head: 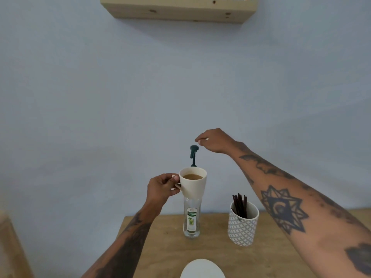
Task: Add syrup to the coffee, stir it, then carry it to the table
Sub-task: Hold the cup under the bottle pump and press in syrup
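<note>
My left hand [161, 186] grips the handle of a cream cup of milky coffee [193, 182] and holds it in the air in front of a clear glass syrup bottle [191, 218]. The bottle stands on the wooden counter [210, 251]. Its dark green pump head [193, 150] rises above the cup's rim, spout pointing down toward the cup. My right hand [213, 140] hovers just above and right of the pump head, fingers curled downward, holding nothing and not touching the pump. The cup hides the bottle's neck.
A patterned white holder [243, 227] with several dark stir sticks [240, 205] stands right of the bottle. A white saucer [202, 269] lies at the counter's near edge. A wooden shelf [178, 11] hangs high on the pale blue wall.
</note>
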